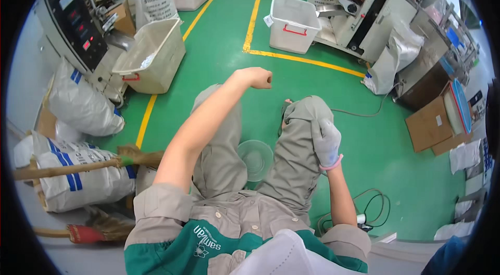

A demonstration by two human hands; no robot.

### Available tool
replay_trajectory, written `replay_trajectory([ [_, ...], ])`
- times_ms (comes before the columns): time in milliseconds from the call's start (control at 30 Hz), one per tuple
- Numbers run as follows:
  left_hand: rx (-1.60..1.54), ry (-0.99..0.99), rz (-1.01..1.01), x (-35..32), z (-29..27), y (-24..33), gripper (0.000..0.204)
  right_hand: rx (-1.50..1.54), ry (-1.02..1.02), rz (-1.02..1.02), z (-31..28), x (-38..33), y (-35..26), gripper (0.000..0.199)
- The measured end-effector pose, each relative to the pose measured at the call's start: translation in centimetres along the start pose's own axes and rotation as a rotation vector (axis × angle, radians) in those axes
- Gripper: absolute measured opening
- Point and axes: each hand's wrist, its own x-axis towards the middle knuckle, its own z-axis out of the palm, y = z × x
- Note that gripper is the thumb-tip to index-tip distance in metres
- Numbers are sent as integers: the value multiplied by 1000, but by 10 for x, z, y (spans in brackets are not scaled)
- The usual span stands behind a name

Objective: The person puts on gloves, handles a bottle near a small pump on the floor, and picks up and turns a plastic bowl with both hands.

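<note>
We look down at a person sitting with knees up over a green floor (219, 61); the left hand (256, 77) is bare and held out far in front, past the left knee (213, 98); its grip is curled tight into a fist, and we see nothing in it; the right hand (326, 142) wears a white glove with a pink cuff; it lies on the right knee (304, 113), and its grip is closed on a fold of the grey trouser cloth; between the legs, low down, is a round pale green stool seat (255, 159); it is near the right hand but not touching it; on the left, a cream tub (153, 59) stands on the floor by a grey machine (78, 20); white sacks (78, 105) with blue stripes lie near it; two brooms (67, 168) lie at the near left; far off, a white tub (292, 25) with red handles stands past a yellow line (307, 60); on the right are more machines (364, 14), a brown box (429, 124) and a grey cable (372, 207) looping on the floor near the right arm.
</note>
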Motion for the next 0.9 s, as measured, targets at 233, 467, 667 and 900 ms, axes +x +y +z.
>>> replay_trajectory([
  [233, -123, 631, 130, -109, 68, 26, 31, -108, 166, 30, -5, -9, 15, 28],
  [467, -7, 378, -77, -217, 163, 41, 45, -116, 176, 52, -9, -12, 14, 28],
  [667, 74, 387, -48, -216, 192, 27, 22, -135, 144, 41, 1, -8, 4, 27],
  [900, -16, 487, -86, -221, 190, 37, 23, -114, 165, -10, 8, -7, 5, 29],
])
